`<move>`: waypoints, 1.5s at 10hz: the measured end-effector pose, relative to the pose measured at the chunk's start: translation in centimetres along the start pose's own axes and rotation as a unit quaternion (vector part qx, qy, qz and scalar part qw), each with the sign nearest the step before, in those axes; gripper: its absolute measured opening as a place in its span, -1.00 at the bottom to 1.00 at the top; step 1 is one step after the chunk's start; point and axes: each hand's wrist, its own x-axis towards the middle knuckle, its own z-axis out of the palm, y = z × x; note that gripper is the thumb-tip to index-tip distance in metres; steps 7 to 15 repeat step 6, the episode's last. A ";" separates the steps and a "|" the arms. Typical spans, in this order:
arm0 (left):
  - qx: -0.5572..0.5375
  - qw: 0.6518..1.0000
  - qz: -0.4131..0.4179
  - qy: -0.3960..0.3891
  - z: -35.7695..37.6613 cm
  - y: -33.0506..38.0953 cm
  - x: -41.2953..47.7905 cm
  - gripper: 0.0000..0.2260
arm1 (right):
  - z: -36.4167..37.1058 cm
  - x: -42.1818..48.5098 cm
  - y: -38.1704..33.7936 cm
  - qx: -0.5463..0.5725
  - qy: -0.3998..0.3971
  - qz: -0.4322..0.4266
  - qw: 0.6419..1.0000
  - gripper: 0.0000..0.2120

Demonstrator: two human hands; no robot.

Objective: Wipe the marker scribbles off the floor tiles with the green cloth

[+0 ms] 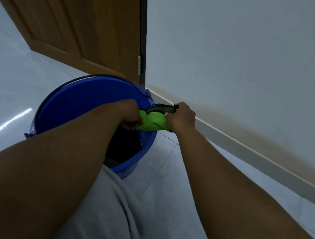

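The green cloth [152, 122] is bunched and twisted between both hands, held over the right rim of a blue bucket [77, 104]. My left hand [129, 115] grips its left end, fingers curled under. My right hand [183, 119] grips its right end, and a black and grey handle-like object [161, 108] also sticks out of that fist toward the bucket. No marker scribbles show on the pale floor tiles [5, 85] in this view.
The bucket stands on the tiles near a white wall [241, 60] with a pale skirting board [249, 152]. A brown wooden door [76, 16] stands behind the bucket. My grey-clad leg [119, 215] fills the lower middle.
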 end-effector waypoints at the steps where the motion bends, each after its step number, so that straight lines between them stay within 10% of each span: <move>1: 0.099 0.995 -0.026 -0.015 0.3 0.6 -0.1 -0.62 | 0.5 -0.5 0.4 0.020 -0.020 0.011 1.000 -0.68; 3: 0.140 0.990 -0.030 0.014 -0.3 0.7 -0.1 -0.57 | -0.9 -1.5 1.8 0.014 -0.049 0.018 0.999 -0.34; 6: 0.092 0.972 0.152 0.153 0.5 5.2 1.1 -0.41 | -6.0 -0.8 5.2 -0.061 0.003 -0.005 0.998 -0.48; 15: 0.092 0.972 0.152 0.153 0.5 5.2 1.1 -0.41 | -6.0 -0.8 5.2 -0.061 0.003 -0.005 0.998 -0.48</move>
